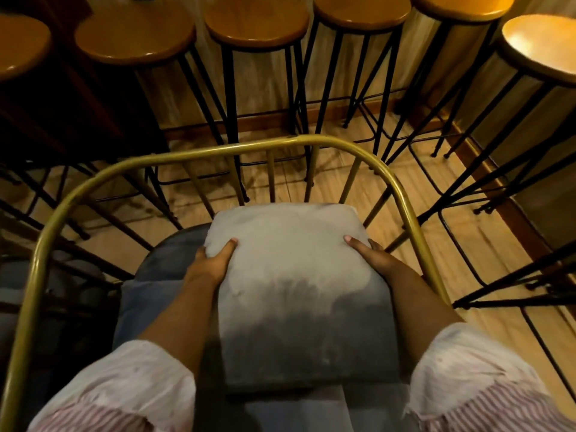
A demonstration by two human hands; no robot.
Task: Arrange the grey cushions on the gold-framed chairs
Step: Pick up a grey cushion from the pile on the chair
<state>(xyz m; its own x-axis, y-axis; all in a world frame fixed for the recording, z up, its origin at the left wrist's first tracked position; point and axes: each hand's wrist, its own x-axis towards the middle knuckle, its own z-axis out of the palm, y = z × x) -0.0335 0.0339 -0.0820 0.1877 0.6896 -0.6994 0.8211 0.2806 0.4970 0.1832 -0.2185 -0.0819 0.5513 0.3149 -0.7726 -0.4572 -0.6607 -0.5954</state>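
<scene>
A square grey cushion point(296, 285) is held over the seat of a gold-framed chair point(218, 149), whose curved rail wraps around it on the far side and both flanks. My left hand point(213, 263) grips the cushion's left edge, thumb on top. On the opposite edge my right hand point(374, 255) holds it the same way. Beneath the cushion lies a darker blue-grey seat pad point(162, 275), showing at the left and along the near edge.
A row of tall bar stools with round wooden seats point(255, 24) and thin black legs stands close behind the chair and curves round to the right point(542, 48). Wooden floor point(486, 244) shows to the right. Dark furniture point(62, 120) fills the left.
</scene>
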